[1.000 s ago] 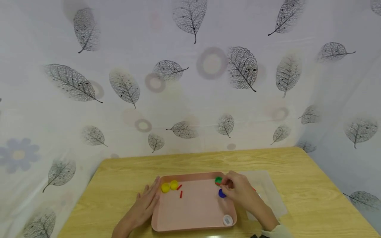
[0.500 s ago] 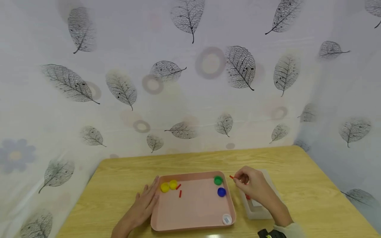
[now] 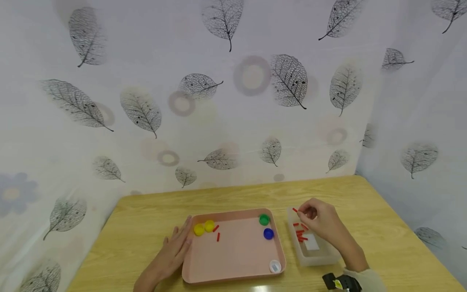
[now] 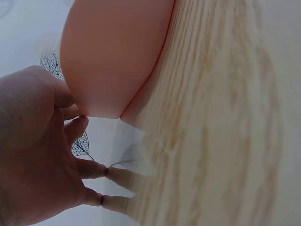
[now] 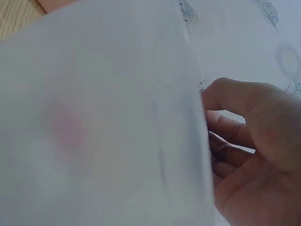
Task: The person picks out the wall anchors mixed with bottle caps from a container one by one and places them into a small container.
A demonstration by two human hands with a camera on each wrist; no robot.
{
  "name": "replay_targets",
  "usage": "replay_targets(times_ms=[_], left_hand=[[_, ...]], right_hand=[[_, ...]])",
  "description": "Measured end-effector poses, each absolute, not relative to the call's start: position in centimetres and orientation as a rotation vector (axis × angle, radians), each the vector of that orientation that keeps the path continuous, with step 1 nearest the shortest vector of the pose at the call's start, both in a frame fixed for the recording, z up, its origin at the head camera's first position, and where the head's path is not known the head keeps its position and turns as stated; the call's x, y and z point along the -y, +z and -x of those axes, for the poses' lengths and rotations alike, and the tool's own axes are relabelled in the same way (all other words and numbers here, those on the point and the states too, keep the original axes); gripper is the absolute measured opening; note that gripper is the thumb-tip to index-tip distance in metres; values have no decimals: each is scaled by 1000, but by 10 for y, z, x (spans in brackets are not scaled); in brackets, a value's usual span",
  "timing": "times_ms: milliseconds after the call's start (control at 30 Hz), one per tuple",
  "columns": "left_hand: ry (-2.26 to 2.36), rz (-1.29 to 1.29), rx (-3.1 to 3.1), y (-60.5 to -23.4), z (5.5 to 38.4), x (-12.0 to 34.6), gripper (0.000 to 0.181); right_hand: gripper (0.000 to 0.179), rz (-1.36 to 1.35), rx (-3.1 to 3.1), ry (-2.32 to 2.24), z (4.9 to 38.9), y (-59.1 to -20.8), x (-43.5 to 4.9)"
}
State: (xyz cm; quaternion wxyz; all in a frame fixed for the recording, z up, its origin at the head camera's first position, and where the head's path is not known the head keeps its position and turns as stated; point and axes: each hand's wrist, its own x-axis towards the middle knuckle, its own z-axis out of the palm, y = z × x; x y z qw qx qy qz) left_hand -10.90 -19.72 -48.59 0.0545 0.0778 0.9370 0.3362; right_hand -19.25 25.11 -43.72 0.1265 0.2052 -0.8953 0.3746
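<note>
My right hand (image 3: pixel 321 217) pinches a small red stick (image 3: pixel 294 209) between thumb and fingertips above the far end of a translucent box (image 3: pixel 317 260). Inside the box lie several more red sticks (image 3: pixel 300 235) and a white block (image 3: pixel 311 242). In the right wrist view the box's cloudy wall (image 5: pixel 103 141) hides the fingertips and the stick. My left hand (image 3: pixel 169 255) rests with its fingers extended along the left side of a pink tray (image 3: pixel 237 259). The left wrist view has that hand (image 4: pixel 37 146) touching the tray's outer wall (image 4: pixel 113 52), fingers spread.
Two yellow caps (image 3: pixel 203 228) and two loose red sticks (image 3: pixel 218 237) lie at the tray's far left. A green cap (image 3: pixel 264 220) and a blue cap (image 3: pixel 268 234) sit at its right, a white round piece (image 3: pixel 275 267) in the near right corner. A leaf-print curtain (image 3: pixel 233 101) hangs behind the table.
My right hand has moved right, from beside the green cap in the tray to over the translucent box, carrying the red stick. The left hand keeps its place at the tray.
</note>
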Motion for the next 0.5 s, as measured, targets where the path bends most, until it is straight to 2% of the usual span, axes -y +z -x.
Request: replay_targets(times_ms=[500], left_hand=[[1010,-225,-2836,-485,110,198,58]], right_hand=[[16,-658,2563,1057,195,-443,-269]])
